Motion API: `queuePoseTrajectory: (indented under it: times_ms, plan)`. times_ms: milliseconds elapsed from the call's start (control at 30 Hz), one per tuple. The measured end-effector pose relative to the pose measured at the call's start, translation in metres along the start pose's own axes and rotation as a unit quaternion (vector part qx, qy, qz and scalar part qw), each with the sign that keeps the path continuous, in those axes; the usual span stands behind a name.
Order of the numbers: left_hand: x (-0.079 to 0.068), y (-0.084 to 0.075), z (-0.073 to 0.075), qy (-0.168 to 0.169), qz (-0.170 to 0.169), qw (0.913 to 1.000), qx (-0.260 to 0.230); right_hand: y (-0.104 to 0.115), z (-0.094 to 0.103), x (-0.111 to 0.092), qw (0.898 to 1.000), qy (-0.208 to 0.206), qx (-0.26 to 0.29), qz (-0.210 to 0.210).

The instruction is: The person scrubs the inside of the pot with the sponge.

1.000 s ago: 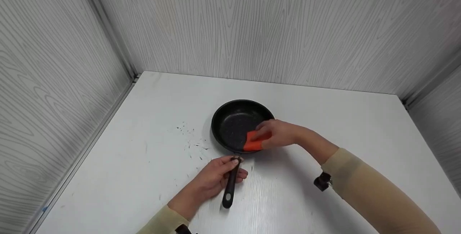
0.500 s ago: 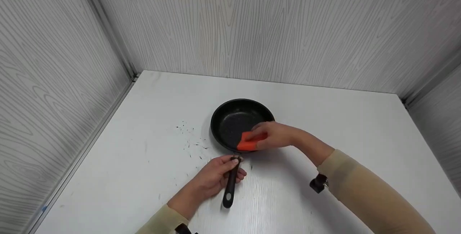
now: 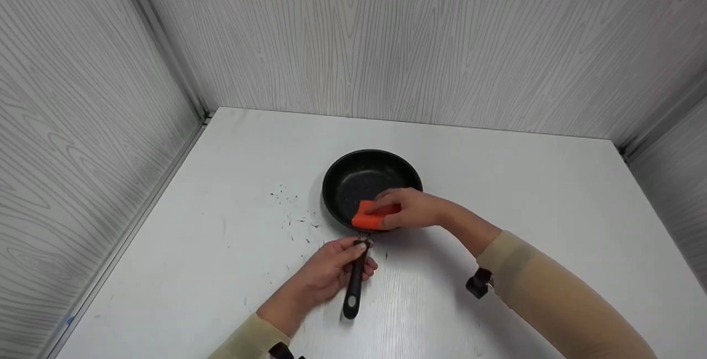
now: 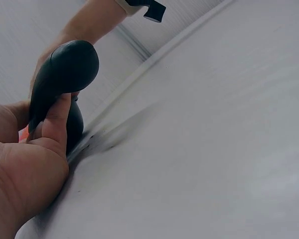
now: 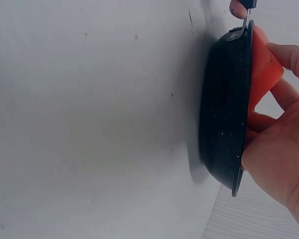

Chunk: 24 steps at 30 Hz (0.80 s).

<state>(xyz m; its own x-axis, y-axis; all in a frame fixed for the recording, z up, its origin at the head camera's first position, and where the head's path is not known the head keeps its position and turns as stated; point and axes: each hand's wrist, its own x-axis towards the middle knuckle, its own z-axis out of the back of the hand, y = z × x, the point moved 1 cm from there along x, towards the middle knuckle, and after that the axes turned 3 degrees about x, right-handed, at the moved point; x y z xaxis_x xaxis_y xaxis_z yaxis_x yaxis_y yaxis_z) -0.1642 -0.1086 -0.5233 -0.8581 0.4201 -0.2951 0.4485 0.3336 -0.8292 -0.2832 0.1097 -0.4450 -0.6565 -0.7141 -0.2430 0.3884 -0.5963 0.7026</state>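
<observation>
A black frying pan [image 3: 356, 185] is near the middle of the white table, its handle pointing toward me. My left hand [image 3: 331, 270] grips the handle [image 3: 352, 292] close to the pan, thumb on top; the left wrist view has the handle's end [image 4: 72, 67] up close. Inside the pan, at the near side by the handle, my right hand [image 3: 411, 207] holds an orange sponge [image 3: 364, 218] against the surface. From the right wrist, the sponge [image 5: 264, 69] shows bent above the rim, with the thumb and fingers around it. Part of the sponge is hidden by the fingers.
Dark crumbs and smears [image 3: 293, 215] lie on the white table [image 3: 221, 182] left of the pan. Grey wood-grain panels [image 3: 353, 44] enclose the table at the back and both sides. A small black camera [image 3: 479, 283] is strapped at the right sleeve.
My right hand has slid the sponge leftward along the near inner side of the pan, toward the handle. My left hand keeps its grip, and the pan has hardly moved.
</observation>
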Motion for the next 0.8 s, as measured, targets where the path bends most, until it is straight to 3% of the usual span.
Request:
queuePoseTrajectory:
  times_ms: [233,467,800]
  plan:
    - [-0.001,0.000,0.001,-0.001,0.000,1.0000,0.005,0.005,-0.004,0.007,1.000,0.000,0.014,-0.002]
    - [-0.002,-0.002,-0.001,0.006,-0.005,0.9999,0.010,0.007,-0.011,0.017,0.999,-0.005,0.020,0.029]
    - [-0.002,-0.002,-0.001,0.004,-0.001,1.0000,0.006,0.010,-0.021,0.031,0.998,-0.040,0.033,0.039]
